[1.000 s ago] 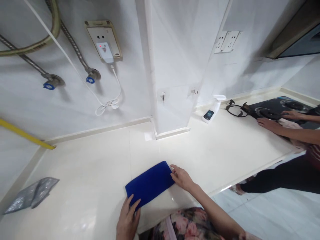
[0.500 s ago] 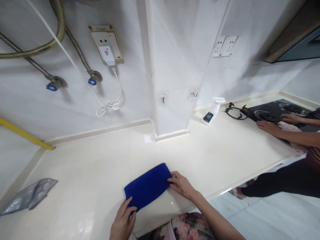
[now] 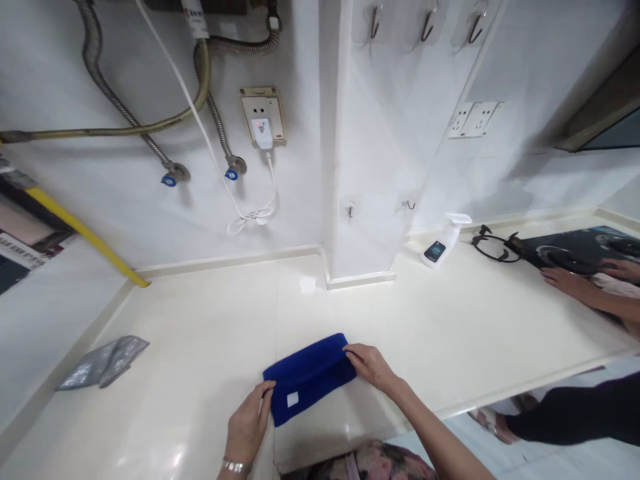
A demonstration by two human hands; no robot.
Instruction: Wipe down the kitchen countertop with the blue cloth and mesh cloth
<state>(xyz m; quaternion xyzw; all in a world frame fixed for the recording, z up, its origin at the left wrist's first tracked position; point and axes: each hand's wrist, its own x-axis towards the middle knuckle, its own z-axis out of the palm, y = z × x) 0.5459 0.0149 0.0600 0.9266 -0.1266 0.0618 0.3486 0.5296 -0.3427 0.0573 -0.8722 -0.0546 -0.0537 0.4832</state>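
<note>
A folded blue cloth (image 3: 307, 375) lies on the cream countertop (image 3: 450, 333) near its front edge. Its long axis runs from 8 o'clock up to 2 o'clock, and a small white label (image 3: 293, 399) faces up at the lower end. The left hand (image 3: 247, 420) pinches the 8 o'clock end; the right hand (image 3: 373, 367) curls its fingers around the 2 o'clock end. A grey foil pouch (image 3: 103, 362) lies well apart at 9 o'clock.

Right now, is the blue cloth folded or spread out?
Folded: the blue cloth lies as a doubled band on the counter, white tag on top, left hand and right hand at its ends.
</note>
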